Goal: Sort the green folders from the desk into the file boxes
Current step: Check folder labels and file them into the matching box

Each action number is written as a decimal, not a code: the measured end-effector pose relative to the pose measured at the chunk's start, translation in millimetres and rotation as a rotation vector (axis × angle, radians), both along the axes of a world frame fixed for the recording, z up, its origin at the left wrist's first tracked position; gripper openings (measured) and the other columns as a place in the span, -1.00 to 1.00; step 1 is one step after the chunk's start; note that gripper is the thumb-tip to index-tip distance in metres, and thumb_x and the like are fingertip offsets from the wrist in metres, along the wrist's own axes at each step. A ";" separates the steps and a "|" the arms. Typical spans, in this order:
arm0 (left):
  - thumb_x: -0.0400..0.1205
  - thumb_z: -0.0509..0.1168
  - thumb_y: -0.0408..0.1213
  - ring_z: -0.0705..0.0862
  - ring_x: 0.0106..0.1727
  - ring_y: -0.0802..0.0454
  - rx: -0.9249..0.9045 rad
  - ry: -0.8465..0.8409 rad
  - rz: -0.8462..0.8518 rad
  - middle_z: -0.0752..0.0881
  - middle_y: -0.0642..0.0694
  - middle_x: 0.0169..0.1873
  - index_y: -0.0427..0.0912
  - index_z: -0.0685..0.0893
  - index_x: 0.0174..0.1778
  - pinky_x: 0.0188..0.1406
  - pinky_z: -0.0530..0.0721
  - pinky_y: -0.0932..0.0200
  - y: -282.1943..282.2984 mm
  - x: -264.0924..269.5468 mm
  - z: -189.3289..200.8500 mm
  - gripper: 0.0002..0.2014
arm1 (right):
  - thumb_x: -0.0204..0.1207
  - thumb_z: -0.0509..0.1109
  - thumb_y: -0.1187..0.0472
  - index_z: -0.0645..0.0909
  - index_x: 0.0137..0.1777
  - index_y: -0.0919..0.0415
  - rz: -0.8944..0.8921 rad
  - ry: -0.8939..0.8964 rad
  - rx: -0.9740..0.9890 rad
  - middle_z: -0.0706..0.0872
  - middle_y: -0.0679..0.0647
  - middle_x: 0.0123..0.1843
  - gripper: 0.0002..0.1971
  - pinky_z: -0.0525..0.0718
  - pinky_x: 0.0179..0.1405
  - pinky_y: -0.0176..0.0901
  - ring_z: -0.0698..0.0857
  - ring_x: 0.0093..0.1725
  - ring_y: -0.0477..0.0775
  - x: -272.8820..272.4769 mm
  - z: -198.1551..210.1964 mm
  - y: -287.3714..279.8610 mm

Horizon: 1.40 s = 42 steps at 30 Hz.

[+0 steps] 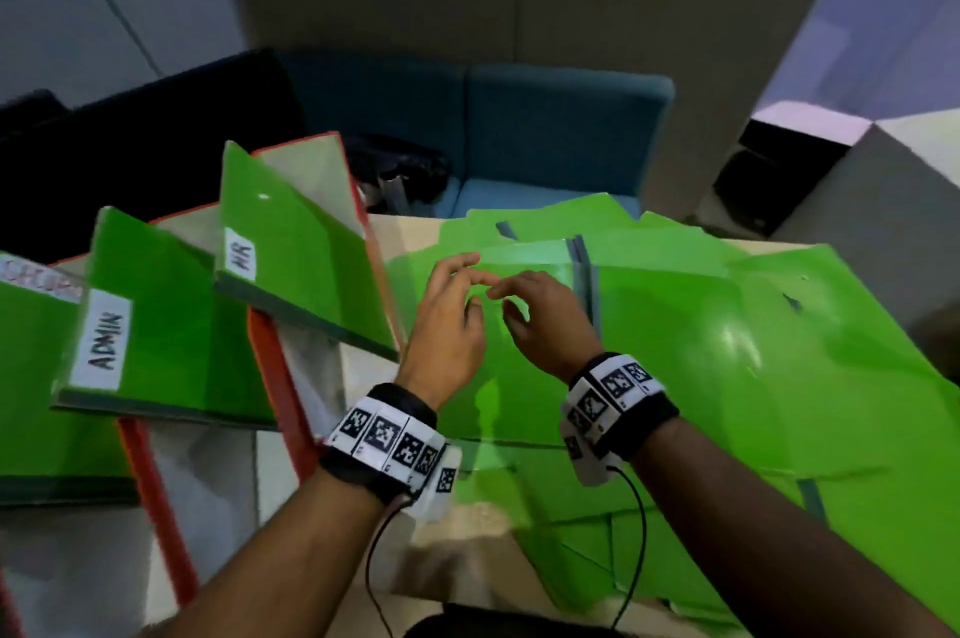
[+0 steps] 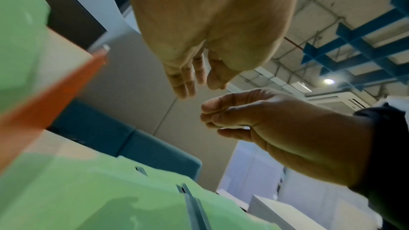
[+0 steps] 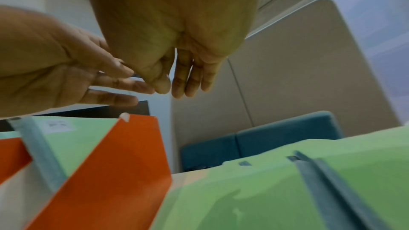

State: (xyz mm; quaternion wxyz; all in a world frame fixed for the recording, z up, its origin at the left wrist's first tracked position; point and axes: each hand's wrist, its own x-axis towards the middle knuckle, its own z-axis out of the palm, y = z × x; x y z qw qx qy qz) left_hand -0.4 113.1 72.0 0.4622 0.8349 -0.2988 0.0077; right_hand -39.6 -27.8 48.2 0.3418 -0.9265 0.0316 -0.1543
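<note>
Several green folders [image 1: 727, 351] lay spread in a loose, overlapping heap across the right of the pale desk [image 1: 363, 377], the biggest mass in sight and, I judged, the stock yet to be sorted. To the left stood the orange-edged file boxes [image 1: 275, 377], each leaning with a green folder propped in it; one label read ADMIN [image 1: 104, 341], another HR [image 1: 241, 257], a third was too cut off to read. The labelled folders seemed set there as markers, so each loose one would have a clear home. Behind the desk ran a teal sofa [image 1: 545, 128] against beige partition walls, with something dark lying on its seat. Over the heap hovered both hands, close together, fingertips nearly meeting. The left hand [image 1: 449, 320] was relaxed and loosely spread, holding nothing; the right hand [image 1: 545, 320] was likewise slack-fingered and empty. Neither touched a folder, as far as I could tell; they looked poised to pick the topmost one.
</note>
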 end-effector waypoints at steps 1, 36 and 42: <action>0.64 0.18 -0.56 0.45 0.42 0.16 0.021 0.028 -0.033 0.46 -0.01 0.41 -0.15 0.65 0.16 0.49 0.41 0.16 -15.0 -3.6 -6.2 -0.71 | 0.46 0.36 0.40 0.73 0.06 0.21 -0.029 0.028 -0.001 0.76 0.12 0.03 -0.78 0.49 0.13 -0.13 0.64 0.11 0.16 -7.5 -3.6 -12.1; 0.34 0.54 0.18 -0.30 0.62 -0.48 1.060 0.511 -0.153 -0.46 -0.08 0.63 0.13 -0.35 0.66 0.52 0.11 -0.52 -42.2 -20.2 -152.7 0.27 | 0.40 0.38 -0.30 -0.04 0.67 -0.14 -0.085 0.906 -0.320 -0.16 0.03 0.72 -0.07 0.31 0.54 0.26 -0.10 0.68 0.21 -218.7 -121.6 -209.1; 0.30 0.63 -0.05 -0.24 0.65 -0.42 1.136 0.437 -0.244 -0.43 -0.04 0.63 0.19 -0.36 0.64 0.49 0.18 -0.54 -33.7 -18.7 -143.0 0.33 | 0.57 0.12 -0.30 -0.01 0.67 -0.08 -0.024 0.941 -0.372 -0.15 -0.01 0.72 -0.27 0.32 0.54 0.26 -0.15 0.68 0.16 -221.2 -116.3 -208.4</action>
